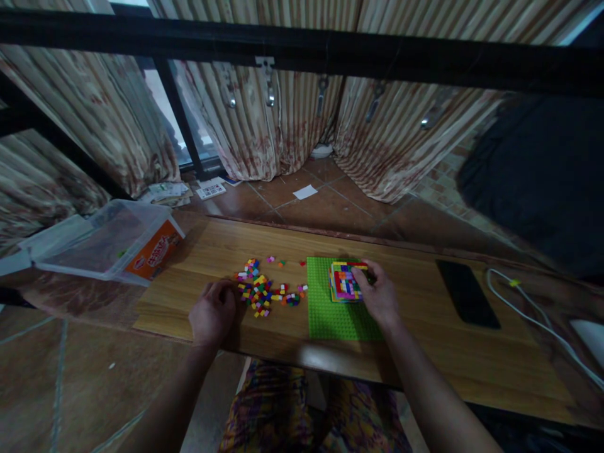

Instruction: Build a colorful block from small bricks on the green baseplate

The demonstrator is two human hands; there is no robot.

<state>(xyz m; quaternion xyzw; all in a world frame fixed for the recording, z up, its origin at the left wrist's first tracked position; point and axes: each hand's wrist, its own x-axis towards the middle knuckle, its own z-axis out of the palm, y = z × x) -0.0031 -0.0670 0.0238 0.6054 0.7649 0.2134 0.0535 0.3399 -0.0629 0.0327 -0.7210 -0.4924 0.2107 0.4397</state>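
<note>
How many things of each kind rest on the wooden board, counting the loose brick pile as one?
Green baseplate: 1
Multicoloured brick block on the baseplate: 1
Loose brick pile: 1
Black phone: 1
Clear plastic tub: 1
Hands, left hand and right hand: 2
Total: 7

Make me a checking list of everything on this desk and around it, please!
Surface: wooden board, bare between things.
Job's things: green baseplate carrying a multicoloured brick block; loose small bricks scattered left of it.
Clutter: clear plastic box tipped at the far left; dark phone lying flat.
Hands: left hand curled beside the loose bricks; right hand, fingers on the brick block.
Cables: white cable along the right edge.
Surroundings: striped curtains, tiled floor, papers by the window.
</note>
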